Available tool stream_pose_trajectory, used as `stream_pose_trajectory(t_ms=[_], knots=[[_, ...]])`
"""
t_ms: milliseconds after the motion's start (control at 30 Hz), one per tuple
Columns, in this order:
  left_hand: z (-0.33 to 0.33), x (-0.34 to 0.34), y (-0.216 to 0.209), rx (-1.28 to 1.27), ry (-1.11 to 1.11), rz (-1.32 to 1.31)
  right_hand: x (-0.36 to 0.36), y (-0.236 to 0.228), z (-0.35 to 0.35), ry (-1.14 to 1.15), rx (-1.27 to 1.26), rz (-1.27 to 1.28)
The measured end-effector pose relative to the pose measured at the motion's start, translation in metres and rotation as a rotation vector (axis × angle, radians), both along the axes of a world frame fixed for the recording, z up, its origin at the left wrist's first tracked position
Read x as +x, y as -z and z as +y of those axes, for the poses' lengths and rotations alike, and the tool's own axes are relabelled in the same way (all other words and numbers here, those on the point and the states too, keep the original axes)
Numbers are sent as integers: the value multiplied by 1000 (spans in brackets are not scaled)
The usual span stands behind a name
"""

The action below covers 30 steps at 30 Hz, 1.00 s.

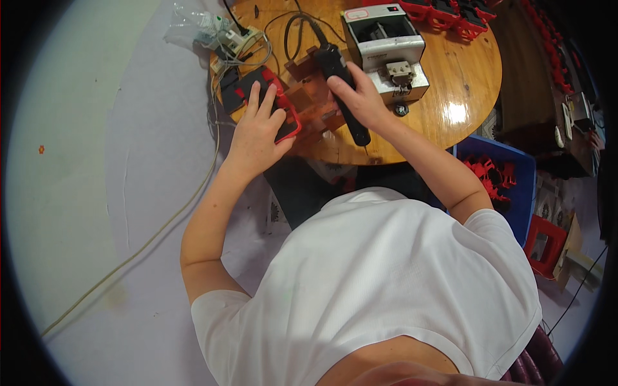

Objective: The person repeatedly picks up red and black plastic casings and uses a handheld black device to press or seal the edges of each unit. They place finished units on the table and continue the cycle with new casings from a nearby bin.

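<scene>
1. One big round surface (460,71) of shiny yellow-brown wood.
2. One blue plastic bin (528,193) with straight sides, low down on the right. It holds a jumble of red plastic bits (496,177), too mixed up to count.
3. One boxy silver metal machine (386,50) with an open top, at the back of the surface.
4. One see-through brown plastic holder (312,96) with flat, square-edged parts, lying between the two hands.
5. One long, thin black tool (353,121) with a cord at its top end. The right hand (364,96) has its fingers wrapped tight around it, over the holder's right side.
6. One red and black plastic block (289,130), flat with rounded corners, at the surface's near left edge. The left hand (256,132) lies on it, fingers spread; I cannot tell if they grip.
7. At least three red and black plastic frames (470,27) at the far right.
8. One crinkly clear plastic bag (187,27) at the far left.
</scene>
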State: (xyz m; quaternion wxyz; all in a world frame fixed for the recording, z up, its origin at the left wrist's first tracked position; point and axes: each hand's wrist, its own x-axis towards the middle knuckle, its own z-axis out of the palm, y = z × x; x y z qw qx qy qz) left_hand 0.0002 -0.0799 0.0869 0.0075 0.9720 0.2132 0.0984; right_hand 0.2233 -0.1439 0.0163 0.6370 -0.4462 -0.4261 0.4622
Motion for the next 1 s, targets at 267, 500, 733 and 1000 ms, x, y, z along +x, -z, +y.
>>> stream_pose_trajectory(t_ms=[267,500,733,1000], knots=[[15,-2,-4,-189,-54,76,3,-1,-10,-57,-33,62],[156,158,-74,92,118,-354,41,-35,-28,-223,219,-85],[220,349,48,266,262,63,63,-31,-38,-280,261,-25],[234,322,26,261,514,-359,77,-25,-44,-388,164,21]])
